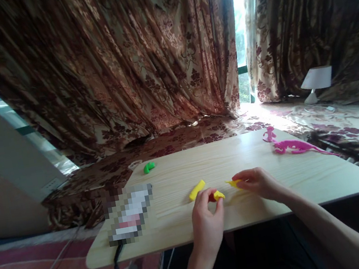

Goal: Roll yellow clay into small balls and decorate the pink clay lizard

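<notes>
Head view, hands [209,222] [259,183], yellow pieces [218,195] [233,183] (object [131,213] pixelated)

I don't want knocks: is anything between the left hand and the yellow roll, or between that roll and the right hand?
Nothing visible separates the left hand from the yellow roll beside it. Toward the right hand, the left hand and its yellow piece partly intrude on the near side.

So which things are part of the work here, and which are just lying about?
In use: yellow piece in left hand; second yellow piece in right hand; probably the yellow roll.

Lying about: green lump, pink shapes, white lamp.
</notes>
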Demonstrator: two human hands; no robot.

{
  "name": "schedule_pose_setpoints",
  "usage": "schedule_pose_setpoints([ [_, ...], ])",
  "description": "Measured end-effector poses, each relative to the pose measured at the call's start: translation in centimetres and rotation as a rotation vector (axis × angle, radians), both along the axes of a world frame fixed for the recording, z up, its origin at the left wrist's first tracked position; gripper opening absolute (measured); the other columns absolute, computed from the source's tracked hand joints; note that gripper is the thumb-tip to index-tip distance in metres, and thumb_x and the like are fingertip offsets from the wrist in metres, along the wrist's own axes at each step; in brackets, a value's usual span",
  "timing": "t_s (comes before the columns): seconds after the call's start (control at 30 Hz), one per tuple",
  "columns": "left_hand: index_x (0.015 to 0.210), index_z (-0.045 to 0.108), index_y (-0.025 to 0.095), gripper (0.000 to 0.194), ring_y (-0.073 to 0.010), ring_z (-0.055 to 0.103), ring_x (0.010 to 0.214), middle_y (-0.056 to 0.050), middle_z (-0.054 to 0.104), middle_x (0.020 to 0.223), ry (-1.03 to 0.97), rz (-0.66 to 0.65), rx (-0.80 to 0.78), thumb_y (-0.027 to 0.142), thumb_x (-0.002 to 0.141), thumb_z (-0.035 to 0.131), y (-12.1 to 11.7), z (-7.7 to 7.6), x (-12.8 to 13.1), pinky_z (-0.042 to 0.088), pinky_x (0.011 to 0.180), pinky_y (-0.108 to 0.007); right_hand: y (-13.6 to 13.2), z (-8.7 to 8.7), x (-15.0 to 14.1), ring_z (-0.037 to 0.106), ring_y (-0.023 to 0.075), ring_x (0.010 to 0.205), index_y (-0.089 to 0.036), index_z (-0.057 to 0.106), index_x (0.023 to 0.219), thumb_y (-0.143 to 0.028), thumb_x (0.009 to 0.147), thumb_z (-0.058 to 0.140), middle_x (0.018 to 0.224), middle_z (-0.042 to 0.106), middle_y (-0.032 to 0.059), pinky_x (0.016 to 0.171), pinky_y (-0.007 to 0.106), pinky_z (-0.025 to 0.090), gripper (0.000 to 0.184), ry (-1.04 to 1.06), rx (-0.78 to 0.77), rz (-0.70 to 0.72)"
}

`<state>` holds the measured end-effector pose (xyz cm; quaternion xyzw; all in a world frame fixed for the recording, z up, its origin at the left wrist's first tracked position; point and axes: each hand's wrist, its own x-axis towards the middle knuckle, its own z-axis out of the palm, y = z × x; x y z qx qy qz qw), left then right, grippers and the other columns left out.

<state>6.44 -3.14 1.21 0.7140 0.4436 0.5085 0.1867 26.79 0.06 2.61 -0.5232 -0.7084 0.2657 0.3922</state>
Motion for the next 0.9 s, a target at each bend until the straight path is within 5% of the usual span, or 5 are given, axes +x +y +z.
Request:
schedule_pose_setpoints([
  [0.33,0.089,0.054,0.020,0.014,-0.0161,0.058,0.085,-0.002,0.060,0.087,-0.114,-0.023,-0.014,0.012,0.078,0.055,-1.0,0.7,2.3,0.047,0.081,-0.030,-2.9,0.7,-5.1,0.062,0.0182,0.094,-0.019,0.061,0.112,-0.039,0.090,0.042,0.104,0.067,0.0055,0.081,0.028,0.049,0.036,0.085,0.070,0.121],
  [0.5,0.112,0.049,0.022,0.038,-0.0180,0.058,0.097,-0.004,0.062,0.104,-0.078,-0.012,-0.054,0.013,0.075,0.058,-1.4,0.4,1.2,0.044,0.090,-0.035,-0.4,0.1,-3.4,0.060,0.0186,0.082,-0.017,0.065,0.101,-0.026,0.088,0.044,0.089,0.065,0.0071,0.076,0.031,0.048,0.026,-0.082,0.185,-0.024],
  [0.63,0.105,0.055,0.020,0.024,-0.0206,0.056,0.102,-0.006,0.061,0.105,0.018,0.067,0.024,0.020,0.081,0.054,-1.2,0.3,-1.2,0.042,0.093,-0.039,0.6,-0.3,-2.4,0.057,0.0230,0.088,-0.014,0.059,0.111,-0.015,0.087,0.037,0.094,0.061,0.0118,0.081,0.040,0.044,0.033,-0.257,0.276,-0.094],
  [0.8,0.103,0.056,0.020,0.021,-0.0212,0.052,0.107,-0.007,0.058,0.108,0.146,0.045,0.076,0.019,0.083,0.051,-1.4,-0.5,-3.3,0.041,0.095,-0.039,-3.5,-0.3,-2.5,0.044,0.0236,0.115,-0.019,0.062,0.104,-0.016,0.087,0.042,0.121,0.053,0.0105,0.097,0.037,0.037,0.027,-0.429,0.345,0.047],
  [0.9,0.104,0.056,0.021,0.022,-0.0208,0.051,0.107,-0.007,0.057,0.109,0.212,0.012,0.060,0.019,0.083,0.051,-1.8,-1.1,-3.5,0.041,0.095,-0.038,-6.3,0.1,-1.8,0.045,0.0213,0.114,-0.019,0.060,0.107,-0.013,0.088,0.039,0.125,0.051,0.0099,0.093,0.032,0.041,0.029,-0.567,0.341,0.060],
])
